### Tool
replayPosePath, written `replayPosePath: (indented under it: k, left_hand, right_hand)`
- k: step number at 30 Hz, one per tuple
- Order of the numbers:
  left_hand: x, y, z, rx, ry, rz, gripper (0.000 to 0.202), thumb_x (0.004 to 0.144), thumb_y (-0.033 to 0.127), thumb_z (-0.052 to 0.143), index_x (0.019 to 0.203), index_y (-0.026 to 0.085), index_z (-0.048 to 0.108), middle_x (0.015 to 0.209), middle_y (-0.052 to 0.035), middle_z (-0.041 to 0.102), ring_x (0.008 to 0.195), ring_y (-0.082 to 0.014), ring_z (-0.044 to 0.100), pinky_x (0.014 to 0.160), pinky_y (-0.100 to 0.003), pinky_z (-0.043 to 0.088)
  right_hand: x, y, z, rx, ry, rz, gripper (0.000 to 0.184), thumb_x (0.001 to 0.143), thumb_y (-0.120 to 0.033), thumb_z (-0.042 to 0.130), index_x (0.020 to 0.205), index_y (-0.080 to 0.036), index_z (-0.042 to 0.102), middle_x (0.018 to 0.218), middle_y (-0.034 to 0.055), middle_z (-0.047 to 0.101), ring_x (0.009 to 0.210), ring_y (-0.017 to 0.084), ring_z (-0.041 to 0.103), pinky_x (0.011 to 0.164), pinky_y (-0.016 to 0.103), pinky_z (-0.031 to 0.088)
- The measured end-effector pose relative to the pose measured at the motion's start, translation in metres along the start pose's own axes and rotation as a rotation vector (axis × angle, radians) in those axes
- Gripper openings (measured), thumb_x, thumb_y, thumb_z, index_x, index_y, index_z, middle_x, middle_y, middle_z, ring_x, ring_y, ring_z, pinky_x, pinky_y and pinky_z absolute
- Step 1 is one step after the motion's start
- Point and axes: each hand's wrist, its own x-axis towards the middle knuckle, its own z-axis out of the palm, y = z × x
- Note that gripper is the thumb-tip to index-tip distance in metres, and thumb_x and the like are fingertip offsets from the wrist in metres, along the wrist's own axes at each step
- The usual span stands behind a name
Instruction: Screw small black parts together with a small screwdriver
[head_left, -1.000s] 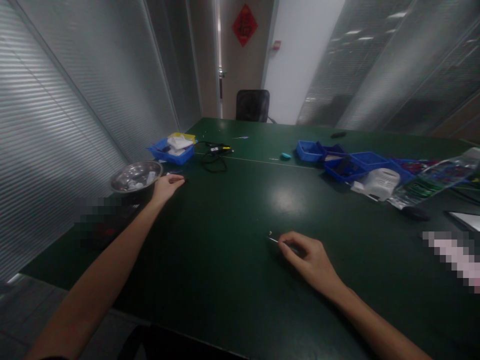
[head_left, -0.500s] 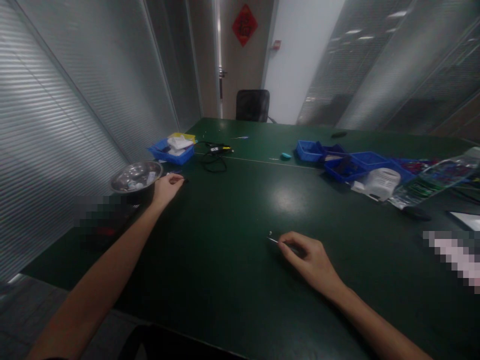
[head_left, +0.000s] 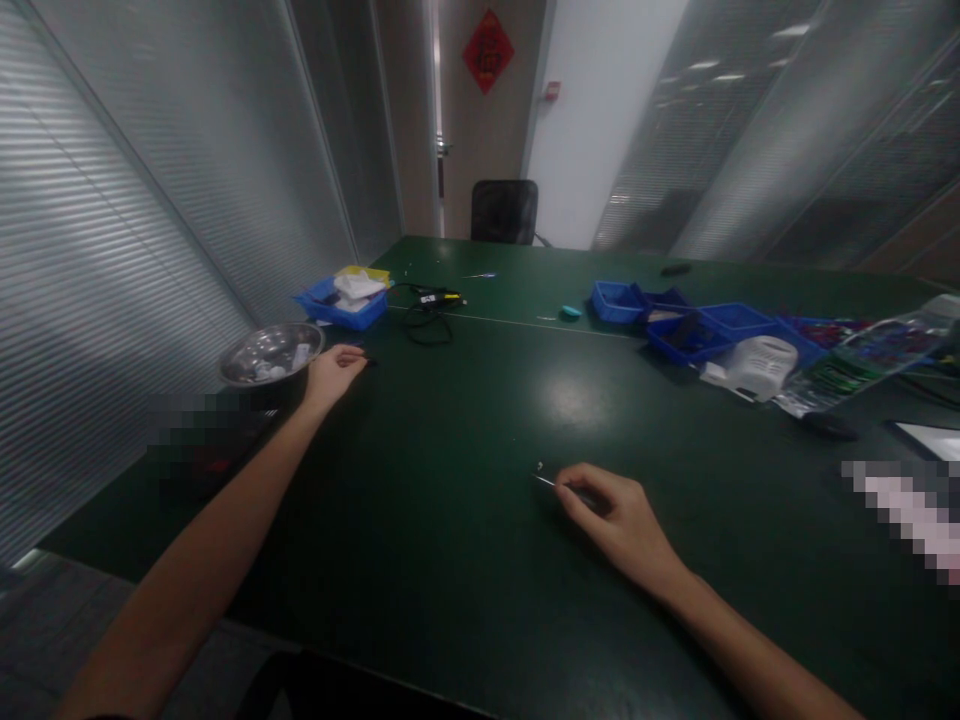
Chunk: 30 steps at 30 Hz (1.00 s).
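Note:
My right hand (head_left: 619, 515) rests low over the green table, thumb and forefinger pinched on a thin metal-tipped tool (head_left: 545, 480). Its pointed silvery end sticks out to the left; whether it is tweezers or another slim tool I cannot tell. Just beyond the tip lies a tiny pale piece (head_left: 539, 466). Far to the left, my left hand (head_left: 334, 375) is closed in a pinch on a small dark piece (head_left: 371, 361) whose kind is too small to make out. Right beside that hand stands a steel bowl (head_left: 232, 368) with white items inside.
Behind the bowl sits a blue basket (head_left: 360, 318) with white tissue. A black cable (head_left: 431, 340) lies near it. Blue trays (head_left: 619, 303), a white plastic device (head_left: 765, 365), a clear bottle (head_left: 862, 360) and a dark mouse (head_left: 829, 427) occupy the right side. A teal object (head_left: 571, 312) lies mid-table.
Nearly everything stays put. The view has shifted very slightly; both hands keep their pinches in the same places.

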Motion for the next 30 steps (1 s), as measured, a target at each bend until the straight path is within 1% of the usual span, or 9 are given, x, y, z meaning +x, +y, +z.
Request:
replayPosePath:
  k: [3, 8, 11, 14, 16, 21, 24, 27, 30]
  left_hand:
    - [0.004, -0.005, 0.001, -0.035, -0.025, -0.056, 0.041, 0.071, 0.040, 0.077, 0.105, 0.016, 0.077, 0.094, -0.0091, 0.077, 0.088, -0.0246, 0.072, 0.086, -0.036, 0.055]
    - [0.011, -0.005, 0.002, 0.018, -0.071, -0.112, 0.038, 0.071, 0.043, 0.076, 0.099, 0.018, 0.081, 0.099, -0.0092, 0.078, 0.092, -0.0277, 0.070, 0.087, -0.037, 0.053]
    - [0.016, -0.003, 0.002, 0.030, -0.072, -0.159, 0.034, 0.068, 0.041, 0.076, 0.095, 0.020, 0.081, 0.101, -0.0083, 0.078, 0.096, -0.0283, 0.070, 0.089, -0.037, 0.051]
    - [0.020, -0.001, 0.004, 0.031, -0.066, -0.219, 0.032, 0.066, 0.037, 0.075, 0.092, 0.020, 0.081, 0.099, -0.0078, 0.078, 0.095, -0.0285, 0.069, 0.087, -0.038, 0.051]
    - [0.021, 0.000, 0.006, 0.023, -0.051, -0.234, 0.029, 0.066, 0.035, 0.073, 0.090, 0.020, 0.080, 0.098, -0.0073, 0.078, 0.095, -0.0284, 0.069, 0.087, -0.038, 0.052]
    - [0.017, 0.000, 0.011, 0.073, 0.014, -0.176, 0.024, 0.070, 0.031, 0.068, 0.088, 0.020, 0.079, 0.098, -0.0070, 0.078, 0.094, -0.0279, 0.069, 0.087, -0.038, 0.051]
    - [0.013, 0.004, 0.009, 0.181, -0.001, -0.102, 0.022, 0.073, 0.030, 0.069, 0.090, 0.020, 0.079, 0.096, -0.0079, 0.077, 0.091, -0.0278, 0.069, 0.087, -0.038, 0.051]
    - [0.006, 0.012, 0.005, 0.222, -0.076, -0.034, 0.021, 0.076, 0.033, 0.070, 0.092, 0.021, 0.078, 0.094, -0.0078, 0.077, 0.089, -0.0272, 0.070, 0.087, -0.037, 0.052]
    - [-0.006, 0.030, 0.008, 0.175, -0.228, 0.038, 0.026, 0.079, 0.038, 0.070, 0.097, 0.020, 0.077, 0.098, -0.0081, 0.077, 0.090, -0.0261, 0.070, 0.085, -0.036, 0.053]
  right_hand:
    - [0.000, 0.002, 0.001, -0.003, -0.003, -0.001, 0.025, 0.101, -0.041, 0.057, 0.097, -0.022, 0.073, 0.094, 0.0026, 0.075, 0.084, 0.021, 0.070, 0.073, 0.031, 0.053]
    - [-0.001, 0.003, 0.001, 0.002, -0.004, -0.004, 0.025, 0.102, -0.041, 0.057, 0.099, -0.023, 0.073, 0.096, 0.0030, 0.074, 0.085, 0.021, 0.070, 0.073, 0.030, 0.053]
    - [-0.001, 0.003, 0.000, 0.000, -0.006, -0.004, 0.026, 0.101, -0.042, 0.056, 0.099, -0.022, 0.073, 0.095, 0.0032, 0.075, 0.084, 0.021, 0.070, 0.070, 0.029, 0.053]
    - [-0.001, 0.001, 0.000, -0.004, -0.003, -0.001, 0.026, 0.101, -0.041, 0.056, 0.099, -0.022, 0.073, 0.095, 0.0034, 0.075, 0.084, 0.021, 0.071, 0.070, 0.029, 0.054]
    - [0.000, -0.001, 0.000, -0.005, -0.002, 0.000, 0.026, 0.101, -0.041, 0.056, 0.098, -0.022, 0.073, 0.096, 0.0034, 0.075, 0.085, 0.021, 0.071, 0.071, 0.029, 0.055]
    - [0.000, -0.006, -0.001, -0.017, -0.004, -0.010, 0.027, 0.102, -0.041, 0.055, 0.097, -0.021, 0.073, 0.095, 0.0035, 0.075, 0.084, 0.021, 0.071, 0.072, 0.030, 0.055]
    - [0.000, -0.008, -0.002, -0.014, 0.002, -0.018, 0.027, 0.102, -0.041, 0.055, 0.097, -0.021, 0.073, 0.094, 0.0039, 0.076, 0.083, 0.022, 0.071, 0.071, 0.031, 0.055]
    - [-0.001, -0.007, -0.002, -0.010, 0.000, -0.018, 0.027, 0.102, -0.041, 0.055, 0.097, -0.022, 0.073, 0.094, 0.0037, 0.076, 0.083, 0.021, 0.071, 0.069, 0.030, 0.055]
    - [0.000, -0.003, -0.001, -0.018, -0.006, -0.013, 0.025, 0.102, -0.040, 0.056, 0.098, -0.022, 0.073, 0.094, 0.0025, 0.075, 0.082, 0.021, 0.072, 0.070, 0.029, 0.054]
